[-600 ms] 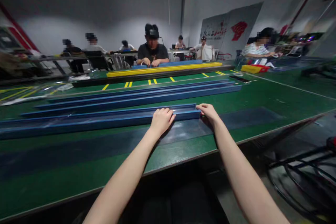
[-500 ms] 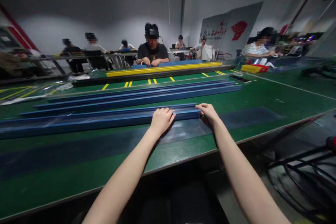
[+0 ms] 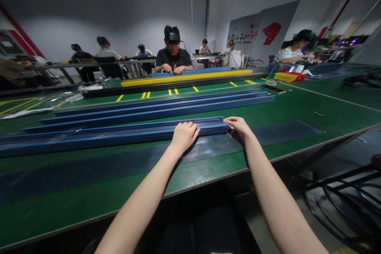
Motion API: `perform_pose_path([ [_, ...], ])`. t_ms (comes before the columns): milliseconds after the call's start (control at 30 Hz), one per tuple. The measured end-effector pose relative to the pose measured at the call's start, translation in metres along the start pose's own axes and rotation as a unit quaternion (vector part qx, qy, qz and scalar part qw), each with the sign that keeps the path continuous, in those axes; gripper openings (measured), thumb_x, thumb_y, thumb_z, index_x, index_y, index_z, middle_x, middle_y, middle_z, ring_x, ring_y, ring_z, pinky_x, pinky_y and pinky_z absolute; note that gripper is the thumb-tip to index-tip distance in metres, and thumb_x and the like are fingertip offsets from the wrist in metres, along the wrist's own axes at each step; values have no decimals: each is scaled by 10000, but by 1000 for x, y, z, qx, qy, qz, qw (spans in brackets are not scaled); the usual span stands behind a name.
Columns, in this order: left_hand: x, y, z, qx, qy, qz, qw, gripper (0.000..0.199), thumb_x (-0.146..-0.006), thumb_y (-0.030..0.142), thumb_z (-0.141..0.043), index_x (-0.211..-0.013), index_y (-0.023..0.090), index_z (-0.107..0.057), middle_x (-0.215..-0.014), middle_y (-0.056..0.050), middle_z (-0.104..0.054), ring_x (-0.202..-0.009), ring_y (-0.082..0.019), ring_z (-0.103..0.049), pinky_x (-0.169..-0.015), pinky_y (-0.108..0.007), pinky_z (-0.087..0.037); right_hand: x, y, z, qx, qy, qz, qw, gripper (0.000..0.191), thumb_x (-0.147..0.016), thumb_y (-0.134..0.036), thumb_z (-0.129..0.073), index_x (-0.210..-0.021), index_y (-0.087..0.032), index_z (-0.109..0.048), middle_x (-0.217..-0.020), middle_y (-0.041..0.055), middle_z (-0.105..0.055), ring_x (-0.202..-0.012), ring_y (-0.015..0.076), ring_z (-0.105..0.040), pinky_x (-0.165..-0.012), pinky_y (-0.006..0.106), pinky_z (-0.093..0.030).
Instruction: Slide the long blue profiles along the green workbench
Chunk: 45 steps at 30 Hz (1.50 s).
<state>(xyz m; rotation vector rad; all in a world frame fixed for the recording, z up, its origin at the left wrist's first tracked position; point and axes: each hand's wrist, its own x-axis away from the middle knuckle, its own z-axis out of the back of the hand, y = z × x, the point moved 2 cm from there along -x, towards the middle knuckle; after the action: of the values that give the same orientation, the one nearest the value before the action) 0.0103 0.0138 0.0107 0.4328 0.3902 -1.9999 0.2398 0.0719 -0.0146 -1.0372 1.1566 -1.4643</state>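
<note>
A long blue channel-shaped strip (image 3: 119, 137) lies across the table in front of me, its trough facing up and holding what looks like clear film. My left hand (image 3: 185, 134) is closed over its near wall, fingers curled into the trough. At the strip's right end, my right hand (image 3: 238, 125) is closed in a pinch. Whatever sits between those fingertips is too small to make out. Beneath both forearms, a flat translucent sheet (image 3: 131, 166) is spread along the near side of the table.
Several more blue strips (image 3: 166, 111) lie just beyond. Farther back are a yellow strip (image 3: 190, 78), a black strip (image 3: 104, 92) and a phone (image 3: 272, 89) on the green table (image 3: 321, 107). A co-worker (image 3: 174, 57) sits opposite; a yellow-and-red tray (image 3: 290, 77) stands right.
</note>
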Motion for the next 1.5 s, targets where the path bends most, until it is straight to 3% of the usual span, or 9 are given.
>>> perform_pose_path([
  [367,-1,1,0,-6,0,-5,1000,285,-907,326,-367,-862,166,-599,-864,-61,-642,-821,-192,-578,-684,-302,-362,3,-3,-2,19,27,-10,999,75,-572,-172,-616,-634,-138,-590,-432,-36,-473,-404,67,-412,-366,182,-280],
  [1500,-1,0,2,-3,-20,2,1000,284,-896,328,-367,-859,162,-595,-858,-68,-644,-817,-195,-585,-700,-305,-379,5,-7,-2,45,28,-11,999,54,-564,-137,-630,-614,-117,-628,-432,-23,-499,-410,58,-419,-397,185,-308],
])
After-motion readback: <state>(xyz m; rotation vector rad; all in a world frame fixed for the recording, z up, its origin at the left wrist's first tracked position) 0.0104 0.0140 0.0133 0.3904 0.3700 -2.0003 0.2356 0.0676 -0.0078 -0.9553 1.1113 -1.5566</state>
